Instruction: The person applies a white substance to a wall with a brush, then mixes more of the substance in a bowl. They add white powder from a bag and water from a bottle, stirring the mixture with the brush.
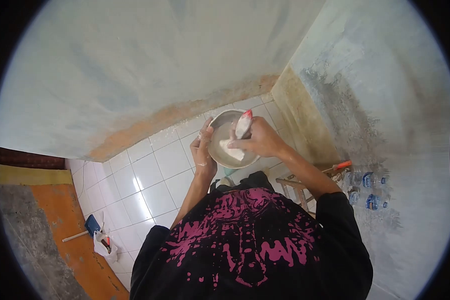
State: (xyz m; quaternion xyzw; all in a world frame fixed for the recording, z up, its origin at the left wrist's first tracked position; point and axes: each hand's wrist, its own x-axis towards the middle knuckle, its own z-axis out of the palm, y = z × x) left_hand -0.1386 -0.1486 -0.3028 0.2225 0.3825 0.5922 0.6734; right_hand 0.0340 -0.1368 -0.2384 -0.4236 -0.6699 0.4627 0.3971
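Note:
A round, pale bowl [218, 153] with whitish paste in it is held up in front of my chest. My left hand [203, 146] grips its left rim, with the fingers over the edge. Over the right side of the bowl, my right hand [257, 137] is closed round a white-smeared tool with a red tip [243, 124]. White paste [232, 150] shows below the fingers, inside the bowl; the tool's lower end is hard to make out there. White smears mark my left fingers.
Patchy plastered walls [150, 60] rise ahead and on the right. White floor tiles [160, 160] lie below. A wooden stool or ladder [299, 186], plastic bottles [369, 180] and an orange-handled item [342, 165] are at right. A white bag [105, 248] and blue dustpan [92, 224] sit lower left.

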